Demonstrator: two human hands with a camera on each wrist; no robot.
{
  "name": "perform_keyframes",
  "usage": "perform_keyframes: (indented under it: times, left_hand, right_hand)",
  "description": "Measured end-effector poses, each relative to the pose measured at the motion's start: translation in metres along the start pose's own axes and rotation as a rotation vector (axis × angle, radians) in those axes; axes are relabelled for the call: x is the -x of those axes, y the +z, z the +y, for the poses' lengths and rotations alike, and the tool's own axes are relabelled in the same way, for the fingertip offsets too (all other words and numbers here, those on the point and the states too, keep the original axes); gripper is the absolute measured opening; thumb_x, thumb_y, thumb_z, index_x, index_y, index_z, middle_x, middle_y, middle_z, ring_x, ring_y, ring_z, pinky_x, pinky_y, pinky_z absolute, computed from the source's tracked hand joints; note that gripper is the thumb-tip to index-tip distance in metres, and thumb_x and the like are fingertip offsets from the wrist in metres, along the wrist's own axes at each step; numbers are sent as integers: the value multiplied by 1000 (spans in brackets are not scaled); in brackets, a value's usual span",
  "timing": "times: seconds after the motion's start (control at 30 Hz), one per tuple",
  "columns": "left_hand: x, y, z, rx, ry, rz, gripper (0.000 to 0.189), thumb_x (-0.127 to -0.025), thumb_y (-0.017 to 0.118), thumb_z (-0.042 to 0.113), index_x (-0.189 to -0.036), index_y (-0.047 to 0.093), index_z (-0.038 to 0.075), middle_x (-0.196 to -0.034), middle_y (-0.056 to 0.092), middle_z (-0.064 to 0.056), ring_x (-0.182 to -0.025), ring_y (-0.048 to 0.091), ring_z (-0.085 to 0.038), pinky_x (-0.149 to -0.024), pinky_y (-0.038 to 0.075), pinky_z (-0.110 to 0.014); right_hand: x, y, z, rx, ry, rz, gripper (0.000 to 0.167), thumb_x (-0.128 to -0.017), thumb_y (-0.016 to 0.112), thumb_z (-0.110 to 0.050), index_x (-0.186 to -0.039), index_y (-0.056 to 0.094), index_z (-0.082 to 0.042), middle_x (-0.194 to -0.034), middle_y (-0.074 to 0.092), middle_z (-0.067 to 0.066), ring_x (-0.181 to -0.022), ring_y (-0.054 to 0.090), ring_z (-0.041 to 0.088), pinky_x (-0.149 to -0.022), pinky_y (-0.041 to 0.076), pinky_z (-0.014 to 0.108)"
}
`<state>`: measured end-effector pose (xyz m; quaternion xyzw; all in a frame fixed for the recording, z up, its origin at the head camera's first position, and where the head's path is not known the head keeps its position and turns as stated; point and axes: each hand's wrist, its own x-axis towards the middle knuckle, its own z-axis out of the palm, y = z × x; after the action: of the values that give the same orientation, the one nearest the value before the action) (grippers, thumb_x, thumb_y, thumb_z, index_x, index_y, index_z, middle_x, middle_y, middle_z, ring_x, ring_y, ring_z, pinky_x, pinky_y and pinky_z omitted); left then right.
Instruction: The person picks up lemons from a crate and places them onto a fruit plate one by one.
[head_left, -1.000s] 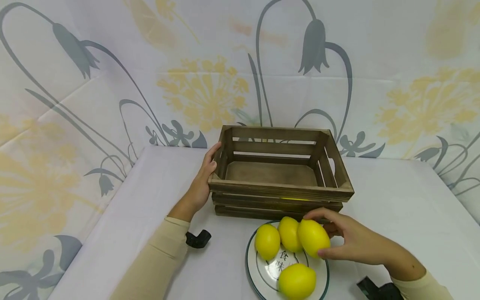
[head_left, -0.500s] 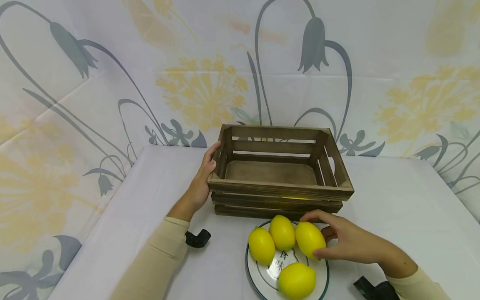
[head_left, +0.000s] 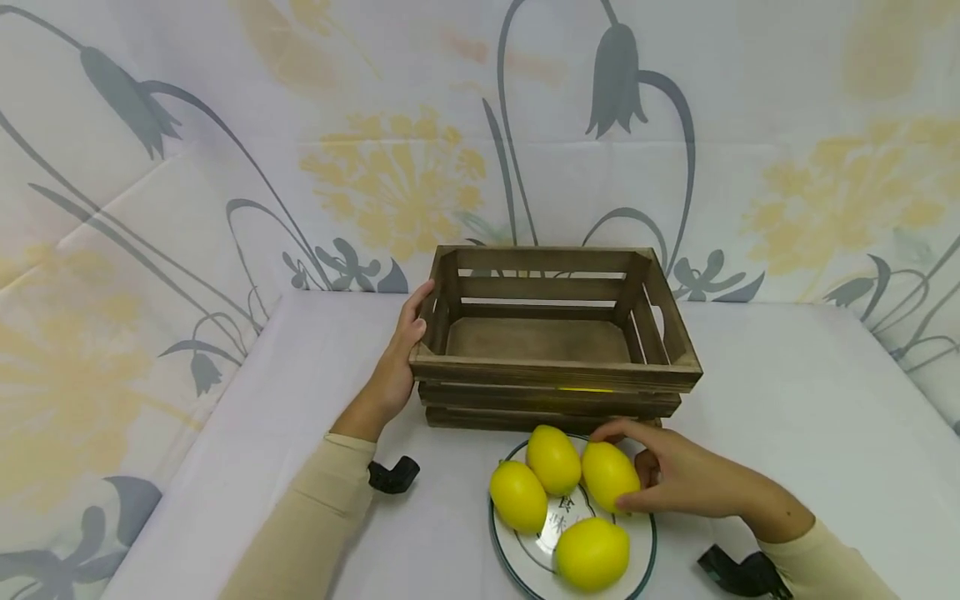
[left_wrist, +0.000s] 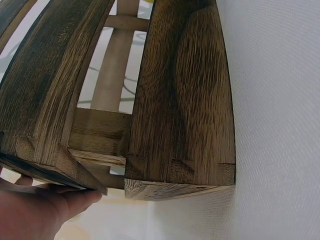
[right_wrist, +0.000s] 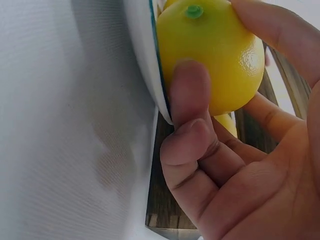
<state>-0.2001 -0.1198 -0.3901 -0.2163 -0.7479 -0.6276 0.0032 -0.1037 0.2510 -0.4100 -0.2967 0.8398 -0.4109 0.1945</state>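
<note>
A brown slatted wooden crate (head_left: 555,375) stands on the white cloth. My left hand (head_left: 390,367) lies against the outside of its left end; in the left wrist view the thumb (left_wrist: 82,201) stretches along the end board. Close to the crate's front is a white plate (head_left: 640,537) with a dark green rim, bearing several yellow lemons. My right hand (head_left: 693,479) pinches the right-hand lemon (head_left: 609,477) between thumb and fingers. That lemon (right_wrist: 220,50) has a green stem end in the right wrist view. Another lemon (head_left: 592,554) sits at the plate's near side.
Two more lemons lie on the plate's left, one lemon (head_left: 517,497) nearer and one lemon (head_left: 553,460) farther. A yellow strip (head_left: 585,389) shows through the crate's front gap. A flower-printed cloth (head_left: 405,183) hangs behind. Black wrist mounts (head_left: 393,475) sit at both wrists.
My right hand has moved a little left with its lemon. The two lemons on the plate's left have shifted leftward. My left hand stays at the crate, and the head view has turned slightly.
</note>
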Motion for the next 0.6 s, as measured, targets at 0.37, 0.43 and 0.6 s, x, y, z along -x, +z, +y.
perform_keyframes:
  times: [0.37,0.43,0.6]
  left_hand:
    - [-8,-1,2,2,32,-4,56,-105,19,35,-161,14,24,-168,7,5,-155,-1,-16,-123,0,-55]
    - [-6,-1,1,8,29,-7,56,-106,18,35,-161,14,25,-168,7,6,-155,-1,-15,-123,0,-55]
    - [-1,0,-3,9,8,-5,54,-106,19,38,-160,15,31,-167,8,11,-154,1,-11,-124,1,-53]
  right_hand:
    - [-5,-3,1,30,11,18,63,-83,82,-31,-136,50,-19,-110,58,7,-63,51,4,-56,48,22]
    - [-4,-2,2,14,17,12,63,-83,82,-30,-137,50,-19,-111,58,8,-63,51,4,-56,48,23]
    - [-1,2,1,-10,29,2,63,-83,82,-28,-137,50,-19,-111,57,9,-63,51,4,-56,48,23]
